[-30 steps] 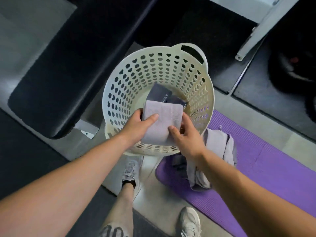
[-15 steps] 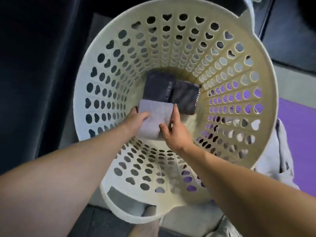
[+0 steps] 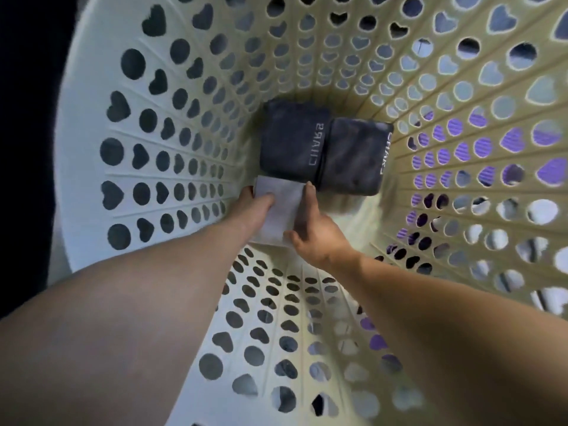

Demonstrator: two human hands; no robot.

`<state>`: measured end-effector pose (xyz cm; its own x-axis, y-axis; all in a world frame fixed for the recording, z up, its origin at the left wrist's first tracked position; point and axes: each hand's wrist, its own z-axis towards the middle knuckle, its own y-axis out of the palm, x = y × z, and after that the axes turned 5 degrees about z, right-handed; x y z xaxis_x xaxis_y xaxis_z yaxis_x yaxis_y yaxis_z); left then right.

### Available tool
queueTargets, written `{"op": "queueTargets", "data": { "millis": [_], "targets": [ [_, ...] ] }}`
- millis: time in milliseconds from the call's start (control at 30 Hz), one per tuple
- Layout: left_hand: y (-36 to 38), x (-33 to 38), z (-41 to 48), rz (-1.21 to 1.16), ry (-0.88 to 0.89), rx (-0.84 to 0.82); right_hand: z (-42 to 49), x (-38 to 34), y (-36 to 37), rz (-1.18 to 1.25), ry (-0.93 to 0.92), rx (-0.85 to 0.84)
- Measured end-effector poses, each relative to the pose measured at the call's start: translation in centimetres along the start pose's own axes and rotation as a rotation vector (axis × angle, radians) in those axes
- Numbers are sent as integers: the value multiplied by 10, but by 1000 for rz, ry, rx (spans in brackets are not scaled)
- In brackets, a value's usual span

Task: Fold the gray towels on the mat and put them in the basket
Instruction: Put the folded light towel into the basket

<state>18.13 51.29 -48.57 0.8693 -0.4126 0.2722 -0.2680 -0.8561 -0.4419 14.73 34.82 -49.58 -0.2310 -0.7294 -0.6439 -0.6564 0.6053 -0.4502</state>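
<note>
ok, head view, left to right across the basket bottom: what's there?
left hand, light gray folded towel, right hand, right dark towel. Left dark towel overlaps the light one, so skipped.

folded gray towel (image 3: pixel 282 207) now down at the floor of the basket (image 3: pixel 153 179), no longer above the rim | its far edge now meets the near edge of the dark folded towels (image 3: pixel 295 142) | left hand (image 3: pixel 256 207) and right hand (image 3: pixel 316 232) reach deeper, gripping it | view closer
</note>
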Motion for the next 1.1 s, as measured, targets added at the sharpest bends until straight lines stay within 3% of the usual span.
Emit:
{"op": "queueTargets", "data": {
  "millis": [367, 633, 1100],
  "targets": [
    [7, -8, 15, 73, 27, 70, 5, 2, 2, 108, 93, 38],
    [-6, -7, 9, 172, 199, 60, 7, 0, 2, 31, 83, 38],
    [-27, 28, -49, 501, 312, 121, -33, -34, -47, -163, 100, 64]
  ]
}}
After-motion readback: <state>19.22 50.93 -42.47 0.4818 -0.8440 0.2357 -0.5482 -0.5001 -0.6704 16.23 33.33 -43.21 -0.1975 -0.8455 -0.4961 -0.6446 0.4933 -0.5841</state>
